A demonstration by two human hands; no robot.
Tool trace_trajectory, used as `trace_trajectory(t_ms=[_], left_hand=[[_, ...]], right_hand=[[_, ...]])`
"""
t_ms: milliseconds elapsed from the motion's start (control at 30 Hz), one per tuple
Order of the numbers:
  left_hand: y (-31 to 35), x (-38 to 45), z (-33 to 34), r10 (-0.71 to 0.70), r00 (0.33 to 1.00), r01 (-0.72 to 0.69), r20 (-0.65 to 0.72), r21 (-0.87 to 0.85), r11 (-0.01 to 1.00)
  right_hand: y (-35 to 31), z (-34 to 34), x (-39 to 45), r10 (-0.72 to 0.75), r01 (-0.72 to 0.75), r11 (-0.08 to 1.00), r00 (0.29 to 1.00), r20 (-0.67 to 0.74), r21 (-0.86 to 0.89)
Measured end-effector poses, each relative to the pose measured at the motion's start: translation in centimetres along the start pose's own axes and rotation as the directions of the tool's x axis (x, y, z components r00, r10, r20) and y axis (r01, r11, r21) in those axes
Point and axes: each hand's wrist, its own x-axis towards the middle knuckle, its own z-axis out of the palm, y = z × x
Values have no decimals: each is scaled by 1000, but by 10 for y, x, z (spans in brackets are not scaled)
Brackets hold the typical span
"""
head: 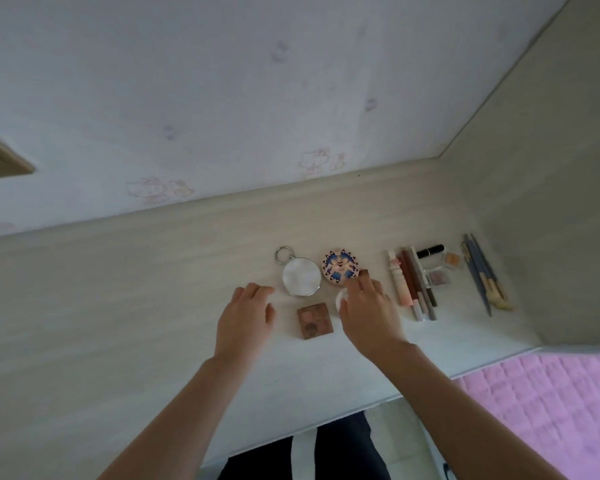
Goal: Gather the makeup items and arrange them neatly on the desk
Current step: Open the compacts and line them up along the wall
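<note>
Palette (315, 321) lay square on the bench (118, 306) between both hands, left hand (246, 317) loosely apart, right hand (368, 313) covering a white puff (341, 296), grip untellable.

No text, brand name or number can be read anywhere in this view. The nearest thing to a sign is a faint pink cartoon cat motif (321, 162) printed repeatedly on the wallpaper (222, 98), toward twelve o'clock from the desk's items. The round compact (339, 268) carries a blue and pink pattern on its lid, without legible lettering.
</note>
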Motion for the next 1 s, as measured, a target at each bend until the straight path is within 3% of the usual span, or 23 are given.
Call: trace_trajectory(t_ms=[233,400,633,867,1000], left_hand=[[-9,12,-2,46,999,-45,26,-26,999],[-4,27,4,57,997,-57,42,-6,998],[-1,49,19,175,982,-176,-69,-3,984],[-12,60,35,290,956,-286,-51,71,955],[-25,63,41,328,942,-325,-77,45,945]], right_hand=[[-18,9,-2,48,-49,999,999,-14,-20],[-21,7,22,-6,6,999,1000,3,-53],[-24,11,59,-92,96,990,995,40,-105],[-19,18,72,-132,148,977,985,109,-155],[-17,23,77,-176,187,976,979,107,-108]])
